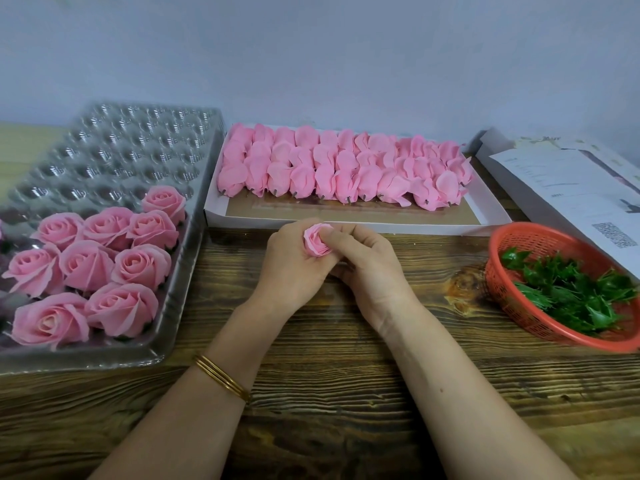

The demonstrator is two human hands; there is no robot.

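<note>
Head view: your left grip (291, 268) curled round the rose (316, 242), right grip (367, 270) pinched its petals; light, even pressure was needed.

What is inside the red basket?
Green leaf pieces piled in the red basket, toward its near side; bare mesh shows at the far wall. Anything under the pile is covered.

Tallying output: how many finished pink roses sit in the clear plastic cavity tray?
9 in the clear plastic tray: one pink rose rearmost, three in the next row, three mid-tray, two nearest. The left frame edge may hide more.
</note>
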